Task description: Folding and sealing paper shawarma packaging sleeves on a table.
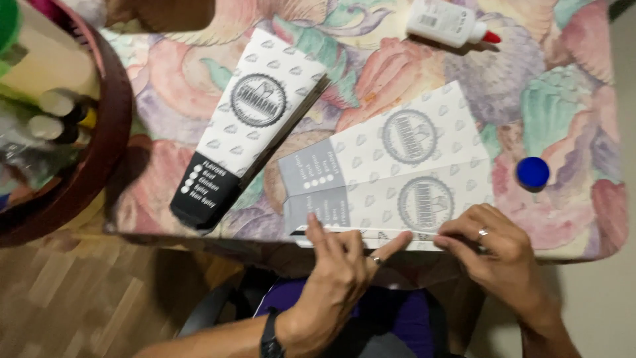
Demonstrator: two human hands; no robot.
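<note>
Brown basket (pixel 109 132): cut off at left edge, contents blurred | paper sleeve (pixel 391 179): near edge hidden under hands | glue bottle (pixel 445 21): top cropped

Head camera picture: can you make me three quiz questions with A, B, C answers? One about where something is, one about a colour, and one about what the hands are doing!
1. Where is the glue bottle?
A. At the table's far edge
B. On the floor
C. In the left hand

2. What colour is the round cap?
A. Red
B. Blue
C. Yellow

3. What are the two hands doing?
A. Hanging off the table
B. Holding the glue bottle
C. Pressing on the flat sleeve's near edge

Answers:
1. A, the bottle lies on the tablecloth at the top, away from the hands.
2. B, the cap right of the flat sleeve is bright blue.
3. C, the left hand and the right hand both have fingers down on the folded strip along the sleeve's near edge.
</note>
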